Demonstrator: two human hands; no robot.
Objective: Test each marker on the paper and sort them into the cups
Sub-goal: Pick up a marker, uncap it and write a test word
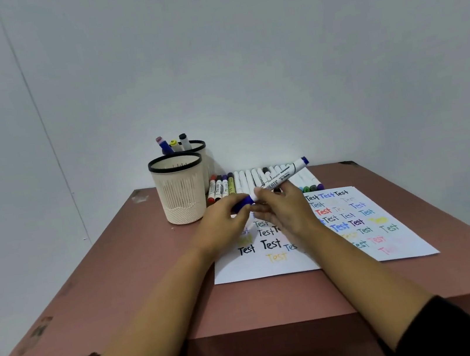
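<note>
My right hand (286,211) grips the white barrel of a blue marker (284,176), which slants up to the right above the paper (392,248). My left hand (223,226) pinches the marker's blue cap (242,203) at its lower end. The paper is covered with several coloured "Test" words. A row of markers (246,180) lies along the table's far edge. A cream cup (180,191) with a black rim stands in front at the left and looks empty. Behind it a second cup (202,147) holds three markers (174,144).
The reddish-brown table (138,273) has worn, chipped edges and stands against a pale wall. The paper lies right of centre. Bare tabletop shows at the left and along the near edge.
</note>
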